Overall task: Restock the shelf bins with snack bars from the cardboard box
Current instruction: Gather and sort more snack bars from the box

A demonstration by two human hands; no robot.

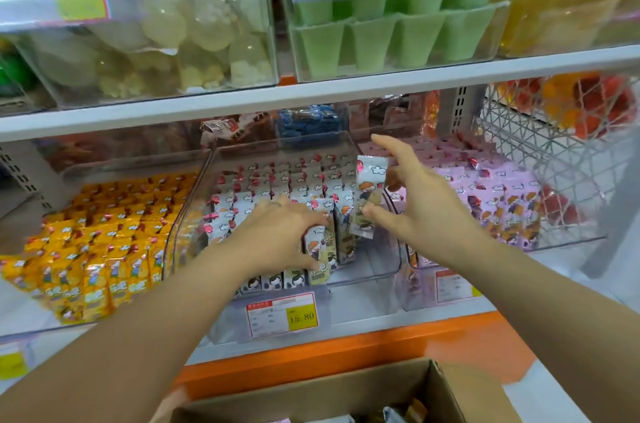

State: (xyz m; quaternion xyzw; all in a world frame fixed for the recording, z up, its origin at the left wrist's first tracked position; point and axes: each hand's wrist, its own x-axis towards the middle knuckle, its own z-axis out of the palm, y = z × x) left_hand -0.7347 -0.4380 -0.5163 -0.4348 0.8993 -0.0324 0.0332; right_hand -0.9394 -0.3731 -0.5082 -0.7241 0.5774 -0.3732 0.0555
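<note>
- The cardboard box (311, 391) lies nearest the camera, below and in front of the middle bin (377, 259). Its top is open, and the few wrapped pieces inside are cut off too much to tell apart.
- The middle bin is a clear tub on the lower shelf. Rows of white snack bars (277, 180) stand upright across its back and left, and its front right corner is bare.
- The right hand (426, 200) hangs over the right side of the middle bin. It pinches one loose snack bar (369, 194) between the thumb and the fingers behind it, with the index finger stretched out above. This bar is upright, above the bare corner.
- The left hand (280, 235) reaches into the front of the middle bin. Its fingers curl over the tops of a front bundle of bars (322, 249) and its thumb lies low against them, so it clasps them.
- A price tag (282, 315) reading 15.80 hangs on the front of the middle bin.
- Just left of the middle bin is a tub of yellow bars (97, 249), and just right of it a tub of pink bars (485, 194).
- Blue packets (308, 124) sit behind the middle bin.
- An orange shelf edge (346, 350) runs below the middle bin, between it and the box.
- Above the middle bin a white shelf board (311, 90) carries pale round snacks (173, 24) and green packs (381, 34).
- A wire basket (554, 152) stands well to the right of the middle bin.
</note>
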